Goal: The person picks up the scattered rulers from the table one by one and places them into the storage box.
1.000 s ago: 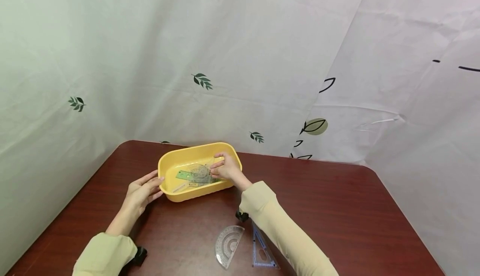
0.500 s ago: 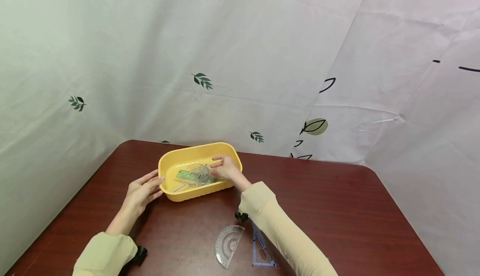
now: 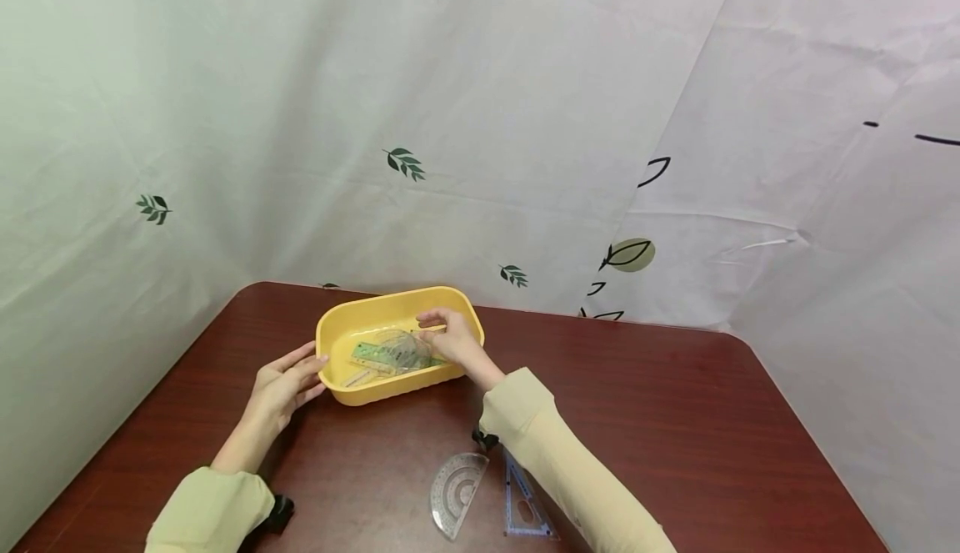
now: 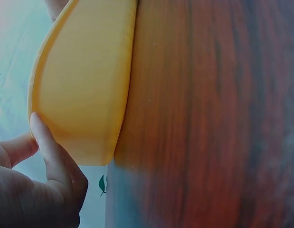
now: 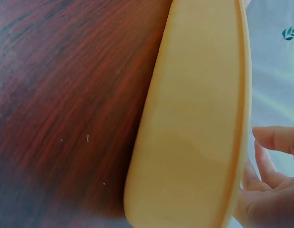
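Note:
A yellow plastic basin (image 3: 397, 388) stands toward the back of the table. At its left end my left hand (image 3: 283, 384) pinches the rim; the left wrist view shows the thumb and a finger on either side of that edge. Inside lie a clear protractor (image 3: 405, 349), a green ruler (image 3: 366, 350) and a pale strip (image 3: 358, 378), partly overlapping. My right hand (image 3: 454, 341) reaches over the right side, with its fingers loosely bent and apart above these pieces. In the right wrist view the basin wall hides some of its fingertips, and I see nothing held between the others.
On the dark red-brown table (image 3: 637, 419) near the front lies another clear protractor (image 3: 456, 490). Beside it is a blue-edged set square (image 3: 525, 507), partly under my right sleeve (image 3: 570, 461). A pale printed cloth (image 3: 487, 119) hangs behind the table.
My right hand has shifted slightly left and its fingers have lifted a little. The protractor and green ruler in the basin have moved slightly. My left hand stays on the rim.

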Demonstrator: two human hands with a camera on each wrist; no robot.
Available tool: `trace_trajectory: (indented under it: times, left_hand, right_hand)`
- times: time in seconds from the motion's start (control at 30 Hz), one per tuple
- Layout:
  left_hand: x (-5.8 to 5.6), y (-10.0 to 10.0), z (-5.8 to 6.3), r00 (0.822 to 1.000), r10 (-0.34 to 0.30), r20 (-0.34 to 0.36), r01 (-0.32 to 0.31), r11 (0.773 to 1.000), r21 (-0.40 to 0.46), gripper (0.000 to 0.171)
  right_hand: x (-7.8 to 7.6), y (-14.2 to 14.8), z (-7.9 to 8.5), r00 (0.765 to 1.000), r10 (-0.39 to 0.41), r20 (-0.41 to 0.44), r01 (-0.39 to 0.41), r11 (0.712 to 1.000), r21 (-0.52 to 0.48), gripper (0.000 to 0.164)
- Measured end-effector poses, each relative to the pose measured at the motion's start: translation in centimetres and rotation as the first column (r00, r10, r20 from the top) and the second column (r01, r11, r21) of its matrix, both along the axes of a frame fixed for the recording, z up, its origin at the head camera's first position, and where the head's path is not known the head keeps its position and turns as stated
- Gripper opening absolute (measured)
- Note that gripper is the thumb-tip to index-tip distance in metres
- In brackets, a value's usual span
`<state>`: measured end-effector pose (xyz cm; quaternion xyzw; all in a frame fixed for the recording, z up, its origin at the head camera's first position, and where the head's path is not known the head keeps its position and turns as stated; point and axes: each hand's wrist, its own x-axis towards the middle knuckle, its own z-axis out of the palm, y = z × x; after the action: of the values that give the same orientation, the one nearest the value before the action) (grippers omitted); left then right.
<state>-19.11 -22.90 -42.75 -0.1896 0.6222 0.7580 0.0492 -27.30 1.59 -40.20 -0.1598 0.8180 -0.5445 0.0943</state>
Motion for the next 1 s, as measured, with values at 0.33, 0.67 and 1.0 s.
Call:
trace_trajectory:
  times: [0.33,0.67,1.0]
  left_hand:
    - [-0.1,0.1,0.0,1.000,0.001,-0.005,-0.001,1.000,0.007,0.072]
    - [-0.1,0.0,-0.1,1.000,0.007,0.003,-0.007,1.000,-0.004,0.071]
    - [-0.2,-0.1,-0.1,1.000,0.025,0.011,-0.025,1.000,-0.005,0.073]
  right_hand:
    - [0.9,1.1,1.2,0.985,0.004,-0.170,0.018,0.992,0.125,0.028]
    - [2.7,3.3,2.6,0.981,0.043,-0.190,-0.011,0.985,0.170,0.034]
    - [4.8,5.6,2.8,0.983,0.063,-0.172,-0.036,0.987,0.159,0.040]
